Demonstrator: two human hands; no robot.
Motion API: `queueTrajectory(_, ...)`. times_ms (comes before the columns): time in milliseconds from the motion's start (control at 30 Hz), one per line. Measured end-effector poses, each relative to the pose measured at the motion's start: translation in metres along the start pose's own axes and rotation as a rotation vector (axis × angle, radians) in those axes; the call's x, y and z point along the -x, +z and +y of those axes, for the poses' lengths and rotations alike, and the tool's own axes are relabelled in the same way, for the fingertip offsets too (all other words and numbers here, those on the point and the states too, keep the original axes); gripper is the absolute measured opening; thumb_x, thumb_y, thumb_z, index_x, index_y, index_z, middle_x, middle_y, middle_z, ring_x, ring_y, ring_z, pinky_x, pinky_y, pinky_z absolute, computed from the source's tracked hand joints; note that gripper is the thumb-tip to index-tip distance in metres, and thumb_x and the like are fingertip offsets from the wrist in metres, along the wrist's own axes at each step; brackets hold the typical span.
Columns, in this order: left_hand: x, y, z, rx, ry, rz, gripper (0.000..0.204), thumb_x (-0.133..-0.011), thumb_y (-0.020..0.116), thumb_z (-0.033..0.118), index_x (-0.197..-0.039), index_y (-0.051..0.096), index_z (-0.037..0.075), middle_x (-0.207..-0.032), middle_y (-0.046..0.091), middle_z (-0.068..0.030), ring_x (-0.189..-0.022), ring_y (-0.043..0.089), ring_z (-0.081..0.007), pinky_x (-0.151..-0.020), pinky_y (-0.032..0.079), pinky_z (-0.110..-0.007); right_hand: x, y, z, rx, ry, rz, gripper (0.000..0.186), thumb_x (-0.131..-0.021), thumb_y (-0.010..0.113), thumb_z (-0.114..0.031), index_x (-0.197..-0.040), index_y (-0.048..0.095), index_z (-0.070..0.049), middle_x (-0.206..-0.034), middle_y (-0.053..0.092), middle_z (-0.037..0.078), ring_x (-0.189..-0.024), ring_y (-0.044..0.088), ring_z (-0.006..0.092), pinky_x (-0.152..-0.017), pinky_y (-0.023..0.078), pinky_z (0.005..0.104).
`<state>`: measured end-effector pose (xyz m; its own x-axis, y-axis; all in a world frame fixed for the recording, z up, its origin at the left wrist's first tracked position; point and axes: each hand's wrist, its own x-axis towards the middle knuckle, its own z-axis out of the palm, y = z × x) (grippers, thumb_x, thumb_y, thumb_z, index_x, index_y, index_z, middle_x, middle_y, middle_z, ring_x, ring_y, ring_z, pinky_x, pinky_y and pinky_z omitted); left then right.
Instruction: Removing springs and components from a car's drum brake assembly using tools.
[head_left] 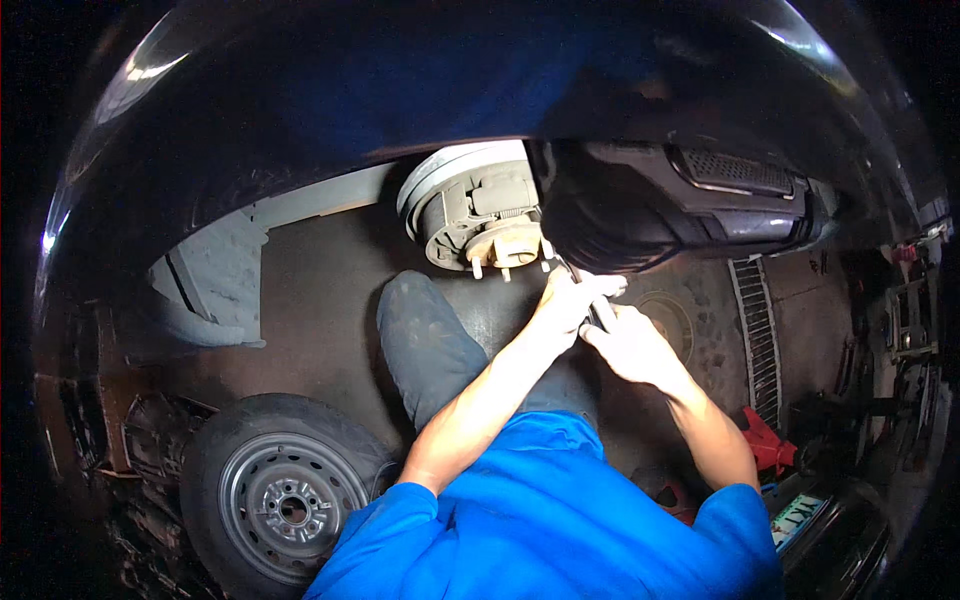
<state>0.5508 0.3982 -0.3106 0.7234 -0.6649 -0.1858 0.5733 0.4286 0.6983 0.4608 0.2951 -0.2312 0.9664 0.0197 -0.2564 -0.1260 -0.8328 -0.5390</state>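
Head view shows my work at the wheel hub [497, 240] of a raised dark car, which I take as my reference point. The hub is bare, with the wheel off; its studs point toward me and a brake assembly [462, 200] sits behind and around it.

My left hand [568, 305] is just below and to the right of the hub, fingers curled closed around a slim metal tool [598, 310]. My right hand [628, 345] is directly behind it, farther from the hub, also closed in a grip on the same tool's handle. Both hands touch each other. The tool's working end runs up toward the hub's right edge; I cannot tell what it engages, as a dark underbody panel [680, 205] to the right of the hub overhangs that spot.

My knee, in grey trousers [425, 345], lies just below the hub on the dark floor. A removed wheel [285, 500], tyre on a grey steel rim, lies flat well below and to the left of the hub. A red jack stand [765, 440] stands well below and to the right of it. A ribbed floor grate [757, 335] runs to the hub's right.
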Motion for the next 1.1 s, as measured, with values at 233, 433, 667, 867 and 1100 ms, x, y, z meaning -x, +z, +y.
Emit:
queueTrajectory(233,0.003,0.009,-0.003,0.199,0.029,0.038,0.020,-0.085,0.066,-0.002,-0.091,0.048,0.002,-0.093,0.068,-0.0229,-0.092,0.071,-0.0355,-0.078,0.062,-0.044,-0.003,0.011,0.010,0.054,0.022,0.045,0.037,-0.095,0.052,-0.030,-0.121,0.058,-0.005,-0.091,0.064,0.027,-0.079,0.064,0.0442,-0.072,0.052,0.0518)
queueTrajectory(433,0.015,0.023,0.018,0.015,0.025,0.100,0.014,-0.088,0.068,0.007,-0.088,0.055,0.002,-0.087,0.067,-0.0153,-0.076,0.069,-0.0231,-0.071,0.061,-0.033,-0.008,-0.007,0.014,-0.632,0.244,-0.212,0.035,-0.089,0.058,-0.033,-0.094,0.066,0.000,-0.080,0.064,0.011,-0.067,0.066,0.0178,-0.059,0.056,0.0325)
queueTrajectory(667,0.039,0.007,0.045,-0.391,-0.061,0.075,0.034,-0.094,0.066,0.035,-0.098,0.057,0.002,-0.065,0.052,0.0017,-0.052,0.047,-0.0058,-0.050,0.040,-0.022,-0.005,0.017,-0.003,-1.033,0.168,0.005,0.022,-0.086,0.057,-0.028,-0.075,0.055,-0.008,-0.060,0.044,-0.003,-0.041,0.039,0.0056,-0.037,0.030,0.0232)
queueTrajectory(867,0.025,0.005,0.030,-0.291,-0.051,0.075,0.013,-0.090,0.061,0.009,-0.081,0.051,0.007,-0.079,0.065,-0.0110,-0.068,0.065,-0.0170,-0.060,0.055,-0.027,-0.011,0.049,-0.004,-0.893,0.187,0.169,0.032,-0.076,0.067,-0.027,-0.089,0.064,0.002,-0.080,0.065,0.014,-0.074,0.064,0.0231,-0.067,0.051,0.0366)
queueTrajectory(1100,0.028,0.004,0.044,-0.539,-0.078,0.152,0.006,-0.084,0.056,0.008,-0.079,0.054,0.004,-0.071,0.053,-0.0036,-0.059,0.050,-0.0119,-0.053,0.044,-0.026,-0.027,0.085,-0.006,-1.026,0.144,0.239,0.026,-0.077,0.067,-0.019,-0.093,0.059,0.001,-0.077,0.060,0.008,-0.071,0.058,0.0188,-0.064,0.047,0.0329)
